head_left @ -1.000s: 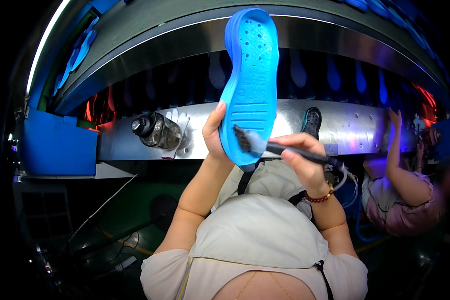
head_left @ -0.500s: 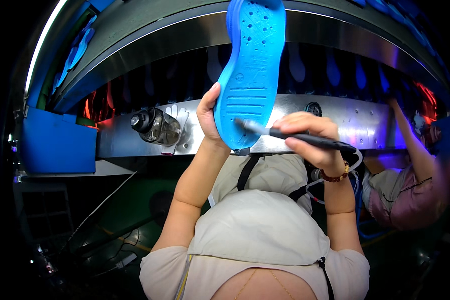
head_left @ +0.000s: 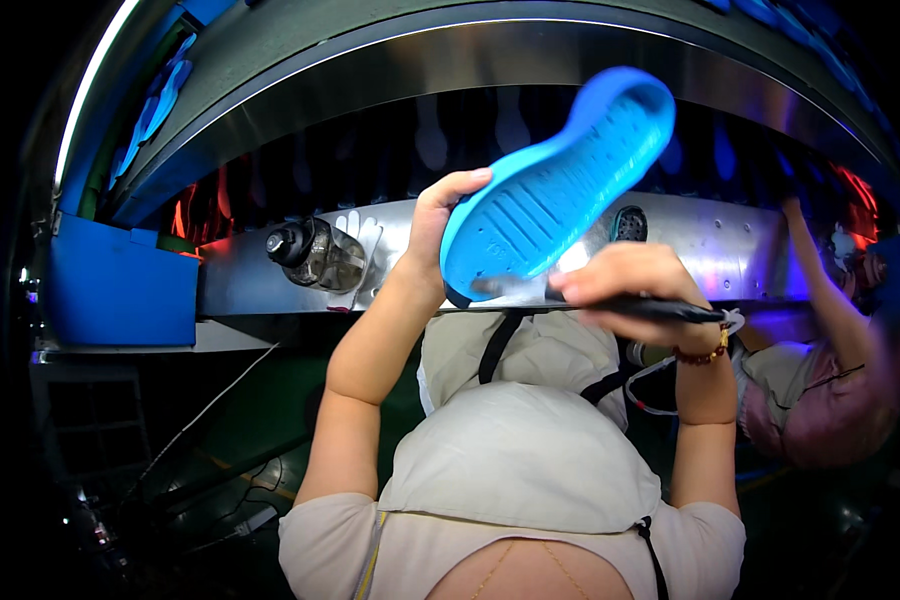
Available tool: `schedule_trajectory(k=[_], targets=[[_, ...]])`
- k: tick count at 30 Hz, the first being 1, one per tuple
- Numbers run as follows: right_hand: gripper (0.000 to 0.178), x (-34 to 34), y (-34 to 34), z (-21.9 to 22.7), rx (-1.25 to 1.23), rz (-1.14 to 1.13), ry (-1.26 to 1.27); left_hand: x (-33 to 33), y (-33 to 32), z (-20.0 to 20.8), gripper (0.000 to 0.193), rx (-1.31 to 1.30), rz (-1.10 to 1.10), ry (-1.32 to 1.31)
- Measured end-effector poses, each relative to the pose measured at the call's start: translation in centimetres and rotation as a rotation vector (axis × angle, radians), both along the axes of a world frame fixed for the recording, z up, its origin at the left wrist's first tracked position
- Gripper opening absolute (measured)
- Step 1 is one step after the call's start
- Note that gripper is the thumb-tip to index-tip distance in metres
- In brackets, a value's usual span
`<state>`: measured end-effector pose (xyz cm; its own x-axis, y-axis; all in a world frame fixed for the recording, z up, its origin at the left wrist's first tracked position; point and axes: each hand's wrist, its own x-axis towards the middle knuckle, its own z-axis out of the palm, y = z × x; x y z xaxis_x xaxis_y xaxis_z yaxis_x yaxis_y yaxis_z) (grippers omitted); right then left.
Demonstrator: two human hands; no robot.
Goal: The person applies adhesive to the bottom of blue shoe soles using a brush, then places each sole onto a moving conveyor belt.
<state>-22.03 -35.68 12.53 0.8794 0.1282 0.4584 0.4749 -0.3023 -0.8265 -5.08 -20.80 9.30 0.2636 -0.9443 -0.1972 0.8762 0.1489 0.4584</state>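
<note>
A bright blue shoe sole (head_left: 530,210) is tilted in front of me, its far end leaning up and to the right. My left hand (head_left: 435,225) grips its near left edge, thumb side up. In my right hand (head_left: 645,285) is a black-handled brush (head_left: 660,309) with a pale tube at its back end. The brush's blurred tip is at the sole's near end; whether it touches cannot be made out. Grooves and small holes mark the sole's upper face.
A metal bench (head_left: 715,235) runs across, with a dark bottle (head_left: 315,255), a white glove (head_left: 366,236) and a small dark oval item (head_left: 628,224). Beyond it is a green belt (head_left: 370,35); blue soles (head_left: 155,110) lie at far left. Another person's arm (head_left: 822,265) reaches in at right.
The sole has come down and swung clockwise, its far end now to the right. The brush tip has shifted down toward the near edge, and my right hand moved slightly right and down.
</note>
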Motion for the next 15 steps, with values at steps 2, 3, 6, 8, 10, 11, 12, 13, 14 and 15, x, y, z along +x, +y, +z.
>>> schedule_trajectory(k=[2,3,6,8,10,11,12,13,14,15], targets=[[0.02,0.2,-0.6,-1.3,-0.038,0.084,0.078,-0.7,-0.8,0.5,0.054,0.195,-0.2,-0.135],[0.02,-0.3,-0.9,-1.2,-0.107,0.121,0.114,-1.3,-1.4,0.1,0.057,0.202,-0.21,-0.24],[0.02,-0.7,-0.9,0.4,-0.268,0.195,0.161,-1.9,0.0,1.2,0.06,0.282,-0.316,-0.301],[0.02,-0.7,-1.5,0.3,-0.135,0.153,0.121,-1.6,0.4,1.5,0.06,0.323,-0.344,-0.294],[0.024,-1.0,-1.6,0.1,-0.187,0.128,0.181,-1.7,0.2,1.6,0.06,0.361,-0.377,-0.29],[0.023,-1.3,-1.6,0.2,-0.336,0.155,0.245,-1.9,0.0,1.5,0.059,0.345,-0.395,-0.365],[0.022,-1.7,-1.6,0.3,-0.484,0.181,0.309,-2.1,-0.2,1.5,0.059,0.328,-0.414,-0.44],[0.02,-2.0,-1.7,0.1,-0.563,0.192,0.23,-2.2,0.2,1.0,0.057,0.338,-0.408,-0.47],[0.02,-2.1,-2.0,0.2,-0.559,0.186,0.228,-1.9,0.6,1.0,0.057,0.34,-0.413,-0.474],[0.019,-2.0,-2.5,0.6,-0.424,0.201,0.181,-1.5,1.1,1.1,0.06,0.359,-0.412,-0.425]])
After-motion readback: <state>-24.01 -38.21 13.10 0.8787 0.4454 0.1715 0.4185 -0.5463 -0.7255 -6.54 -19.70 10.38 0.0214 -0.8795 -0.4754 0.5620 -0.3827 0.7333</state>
